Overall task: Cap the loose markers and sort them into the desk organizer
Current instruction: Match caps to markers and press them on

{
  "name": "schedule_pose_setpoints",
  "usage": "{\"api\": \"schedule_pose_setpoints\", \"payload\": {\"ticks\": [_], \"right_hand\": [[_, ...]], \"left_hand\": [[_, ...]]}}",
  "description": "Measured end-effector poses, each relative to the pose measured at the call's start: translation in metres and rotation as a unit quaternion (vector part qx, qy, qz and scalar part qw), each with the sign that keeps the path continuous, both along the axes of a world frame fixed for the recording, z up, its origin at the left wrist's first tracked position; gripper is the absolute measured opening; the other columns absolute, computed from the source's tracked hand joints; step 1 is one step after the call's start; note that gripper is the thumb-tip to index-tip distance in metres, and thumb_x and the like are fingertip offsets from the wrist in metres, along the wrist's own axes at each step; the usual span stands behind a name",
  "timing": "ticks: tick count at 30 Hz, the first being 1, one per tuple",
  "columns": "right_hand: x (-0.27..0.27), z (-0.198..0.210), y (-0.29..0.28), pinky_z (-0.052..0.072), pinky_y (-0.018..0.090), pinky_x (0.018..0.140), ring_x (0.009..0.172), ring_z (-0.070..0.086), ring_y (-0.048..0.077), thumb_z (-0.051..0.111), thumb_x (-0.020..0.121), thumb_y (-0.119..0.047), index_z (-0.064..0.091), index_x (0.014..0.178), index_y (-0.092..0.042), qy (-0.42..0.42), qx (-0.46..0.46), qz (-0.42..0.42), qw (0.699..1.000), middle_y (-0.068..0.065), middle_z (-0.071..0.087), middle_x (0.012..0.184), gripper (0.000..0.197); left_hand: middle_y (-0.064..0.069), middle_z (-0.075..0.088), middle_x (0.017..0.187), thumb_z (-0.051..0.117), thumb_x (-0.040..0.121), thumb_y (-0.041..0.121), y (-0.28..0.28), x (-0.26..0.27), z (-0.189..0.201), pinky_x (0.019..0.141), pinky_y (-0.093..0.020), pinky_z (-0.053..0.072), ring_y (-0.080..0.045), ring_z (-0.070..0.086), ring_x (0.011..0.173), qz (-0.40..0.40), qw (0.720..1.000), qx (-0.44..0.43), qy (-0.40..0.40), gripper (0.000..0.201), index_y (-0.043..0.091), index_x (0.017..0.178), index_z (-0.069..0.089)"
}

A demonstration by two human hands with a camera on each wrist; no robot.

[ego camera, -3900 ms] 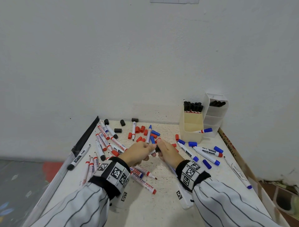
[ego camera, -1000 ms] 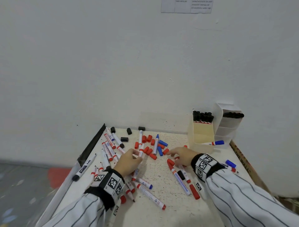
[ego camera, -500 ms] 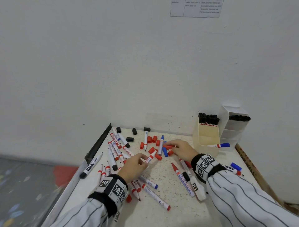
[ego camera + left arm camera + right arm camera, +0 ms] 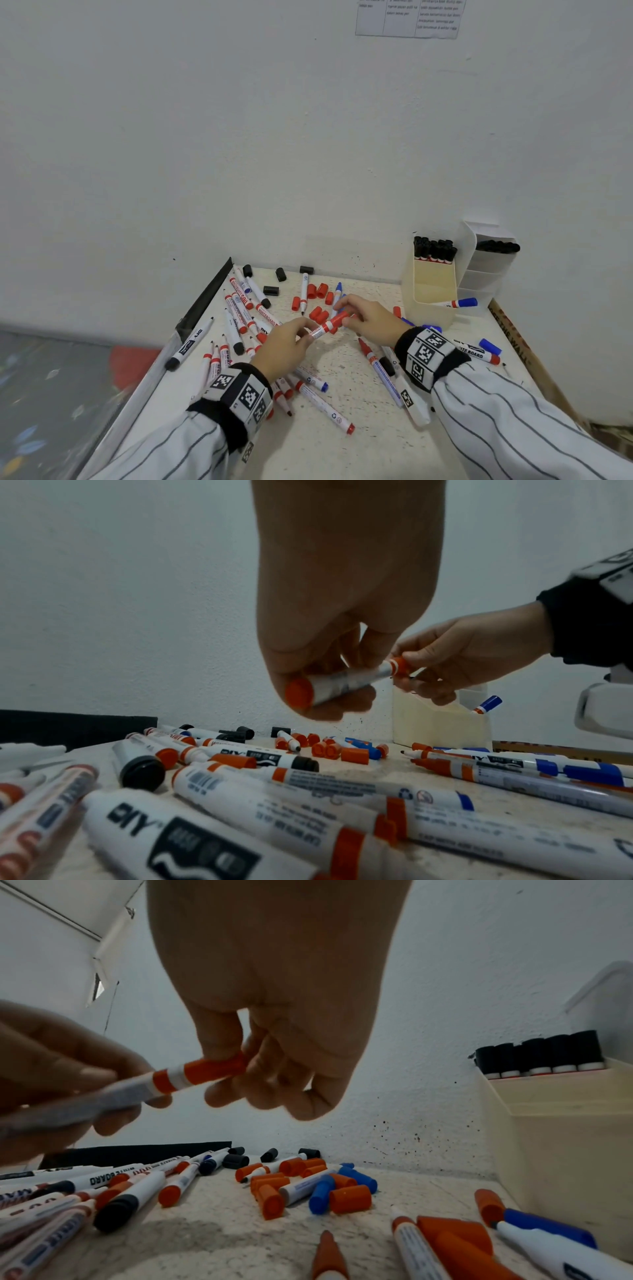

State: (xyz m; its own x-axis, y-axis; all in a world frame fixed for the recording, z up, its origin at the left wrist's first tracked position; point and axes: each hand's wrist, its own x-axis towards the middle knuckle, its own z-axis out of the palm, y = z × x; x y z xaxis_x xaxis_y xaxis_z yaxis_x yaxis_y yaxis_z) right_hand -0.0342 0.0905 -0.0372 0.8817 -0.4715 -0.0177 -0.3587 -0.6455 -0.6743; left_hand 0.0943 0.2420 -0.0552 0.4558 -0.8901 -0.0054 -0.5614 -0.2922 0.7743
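- Marker point(image 4: 320, 329), on the table half a second ago, is now lifted between both hands.
- Left hand point(image 4: 286, 346) grips the barrel; right hand point(image 4: 371, 320) pinches the red cap point(image 4: 337, 318), apparently seated.
- Next, likely the organizer point(image 4: 433, 294), far right.

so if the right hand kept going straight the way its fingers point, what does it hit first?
Most likely the left hand: the right hand points left along the red marker that both hold above the table, so the marker's barrel leads straight into those fingers. Depth looks matched, not certain.
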Motion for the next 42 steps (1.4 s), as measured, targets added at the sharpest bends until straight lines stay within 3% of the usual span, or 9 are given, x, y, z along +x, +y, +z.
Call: {"api": "schedule_pose_setpoints", "payload": {"ticks": [7, 12, 16, 19, 22, 27, 30, 35, 42], "right_hand": [[0.013, 0.008, 0.023, 0.028, 0.024, 0.057, 0.054, 0.034, 0.009, 0.033, 0.098, -0.043, 0.043, 0.061, -0.016, -0.045, 0.035, -0.085, 0.995, -0.004, 0.037, 0.058, 0.047], [0.022, 0.013, 0.034, 0.027, 0.023, 0.053, 0.047, 0.034, 0.006, 0.034, 0.100, -0.034, 0.041, 0.050, -0.020, -0.097, 0.090, -0.120, 0.984, -0.009, 0.040, 0.036, 0.052], [0.026, 0.015, 0.039, 0.028, 0.022, 0.053, 0.048, 0.035, 0.007, 0.032, 0.101, -0.029, 0.040, 0.051, -0.020, -0.121, 0.078, -0.097, 0.985, -0.009, 0.040, 0.042, 0.051], [0.027, 0.014, 0.041, 0.029, 0.027, 0.056, 0.050, 0.033, 0.010, 0.030, 0.101, -0.029, 0.039, 0.055, -0.019, -0.123, 0.064, -0.067, 0.988, -0.003, 0.036, 0.053, 0.048], [0.027, 0.009, 0.044, 0.029, 0.028, 0.057, 0.051, 0.032, 0.010, 0.029, 0.101, -0.027, 0.040, 0.058, -0.018, -0.132, 0.070, -0.047, 0.988, -0.002, 0.035, 0.055, 0.046], [0.026, 0.000, 0.050, 0.029, 0.018, 0.054, 0.052, 0.031, 0.007, 0.028, 0.101, -0.027, 0.040, 0.063, -0.018, -0.128, 0.046, 0.008, 0.991, -0.004, 0.034, 0.059, 0.041], [0.035, 0.002, 0.050, 0.028, 0.015, 0.055, 0.056, 0.033, 0.006, 0.029, 0.101, -0.027, 0.044, 0.073, -0.012, -0.101, 0.011, 0.041, 0.994, -0.004, 0.036, 0.063, 0.035], [0.050, 0.005, 0.036, 0.040, 0.023, 0.058, 0.063, 0.053, 0.021, 0.036, 0.099, -0.032, 0.051, 0.080, -0.014, -0.108, 0.022, -0.002, 0.994, 0.012, 0.059, 0.078, 0.029], [0.046, 0.014, 0.006, 0.040, 0.018, 0.058, 0.064, 0.050, 0.010, 0.045, 0.097, -0.027, 0.051, 0.086, -0.016, -0.191, -0.003, -0.112, 0.975, 0.001, 0.059, 0.080, 0.016]], "left_hand": [[0.005, 0.060, 0.092, 0.069, 0.082, 0.024, 0.007, -0.001, 0.014, 0.059, -0.008, 0.041, -0.009, 0.057, 0.075, -0.003, 0.996, -0.062, -0.057, 0.025, 0.022, 0.106, 0.058], [0.004, 0.065, 0.081, 0.052, 0.094, 0.032, 0.009, 0.002, 0.019, 0.059, -0.018, 0.039, -0.006, 0.047, 0.061, 0.004, 0.981, -0.037, -0.192, 0.029, 0.022, 0.119, 0.062], [0.006, 0.048, 0.061, 0.047, 0.097, 0.028, 0.010, 0.003, 0.028, 0.053, -0.019, 0.037, -0.007, 0.041, 0.052, -0.047, 0.996, -0.025, -0.077, 0.023, 0.013, 0.092, 0.063], [0.003, 0.046, 0.065, 0.042, 0.098, 0.030, 0.014, 0.005, 0.037, 0.041, -0.012, 0.032, -0.002, 0.038, 0.043, -0.057, 0.997, 0.008, 0.056, 0.029, 0.011, 0.097, 0.063], [0.008, 0.039, 0.054, 0.040, 0.098, 0.036, 0.020, 0.010, 0.041, 0.033, -0.015, 0.022, -0.004, 0.026, 0.035, -0.083, 0.971, 0.053, 0.217, 0.030, 0.014, 0.089, 0.058], [0.010, 0.034, 0.050, 0.041, 0.096, 0.040, 0.027, 0.022, 0.037, 0.034, -0.014, 0.017, -0.005, 0.022, 0.037, -0.105, 0.946, 0.095, 0.290, 0.030, 0.018, 0.082, 0.056], [0.007, 0.047, 0.057, 0.043, 0.095, 0.041, 0.033, 0.030, 0.033, 0.038, -0.017, 0.029, -0.005, 0.035, 0.040, -0.092, 0.957, 0.090, 0.260, 0.032, 0.015, 0.093, 0.062], [0.001, 0.054, 0.104, 0.022, 0.100, 0.045, 0.046, 0.041, 0.020, 0.085, -0.026, 0.039, -0.015, 0.051, 0.091, 0.063, 0.990, 0.118, 0.046, 0.049, 0.012, 0.110, 0.057], [-0.010, 0.065, 0.091, 0.047, 0.095, 0.026, 0.064, 0.047, -0.015, 0.071, -0.029, 0.053, -0.021, 0.058, 0.070, 0.158, 0.949, 0.271, -0.038, 0.024, 0.004, 0.096, 0.054]]}}
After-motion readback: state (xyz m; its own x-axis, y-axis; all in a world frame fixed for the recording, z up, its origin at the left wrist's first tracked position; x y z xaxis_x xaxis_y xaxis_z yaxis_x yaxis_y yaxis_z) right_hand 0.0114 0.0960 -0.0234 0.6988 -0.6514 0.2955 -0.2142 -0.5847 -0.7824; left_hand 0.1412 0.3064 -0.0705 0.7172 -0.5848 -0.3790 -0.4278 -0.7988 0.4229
